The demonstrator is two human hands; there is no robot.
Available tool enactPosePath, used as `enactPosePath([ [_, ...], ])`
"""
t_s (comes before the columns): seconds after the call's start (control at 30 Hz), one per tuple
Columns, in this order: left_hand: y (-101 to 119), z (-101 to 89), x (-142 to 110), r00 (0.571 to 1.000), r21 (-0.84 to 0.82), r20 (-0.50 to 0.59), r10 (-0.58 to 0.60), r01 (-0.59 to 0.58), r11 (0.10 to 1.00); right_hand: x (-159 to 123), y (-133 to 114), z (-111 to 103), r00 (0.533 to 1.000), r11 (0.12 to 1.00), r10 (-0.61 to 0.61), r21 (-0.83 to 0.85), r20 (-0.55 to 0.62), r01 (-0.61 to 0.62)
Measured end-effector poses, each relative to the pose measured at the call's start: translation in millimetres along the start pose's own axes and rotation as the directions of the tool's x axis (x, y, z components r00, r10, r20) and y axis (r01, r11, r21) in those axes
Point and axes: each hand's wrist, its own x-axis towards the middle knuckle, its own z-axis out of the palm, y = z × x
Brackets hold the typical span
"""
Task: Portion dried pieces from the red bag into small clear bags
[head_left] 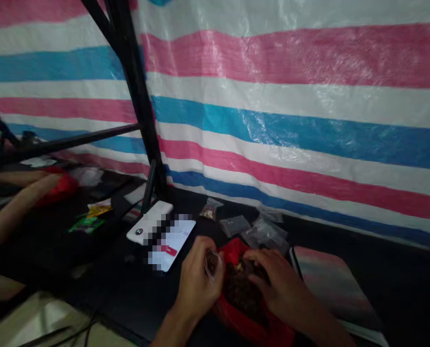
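Observation:
A red plastic bag (236, 318) lies opened on the black table, filled with small dark brown pieces (246, 289) whose kind I cannot make out. My left hand (200, 272) is closed around a small clear plastic bag (212, 264) with some brown pieces inside, held at the red bag's left edge. My right hand (276, 279) reaches over the red bag, fingers bent into the brown pieces; whether it pinches any is hidden. Behind the hands lie a small filled zip bag (209, 210) and several flat clear zip bags (263, 233).
Left of my hands lie a phone (175, 243) with a lit screen and a white device (150, 222). A tablet-like flat panel (332, 277) lies right. A black metal post (133, 86) stands before the striped tarp (290, 106). At far left, another person's arms (23, 193) reach to a red bag (61, 188).

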Motion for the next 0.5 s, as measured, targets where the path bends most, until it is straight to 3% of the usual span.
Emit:
enactPosePath([
  [0.17, 5.1, -3.9, -3.1, 0.994, 0.098, 0.111, 0.022, -0.033, 0.995, -5.4, -3.7, -13.8, 0.997, 0.971, 0.053, 0.230, 0.063, -0.066],
  [0.3, 6.6, -3.3, -0.7, 0.983, 0.099, 0.183, 0.001, -0.019, 0.995, -6.4, -13.4, -18.8, 0.994, 0.903, 0.023, 0.424, 0.109, -0.068],
  [0.5, 5.0, 0.5, 0.0, 0.971, 0.113, 0.239, -0.004, -0.024, 0.993, -5.5, -21.1, -8.5, 0.999, 0.913, 0.018, 0.407, 0.049, -0.036],
])
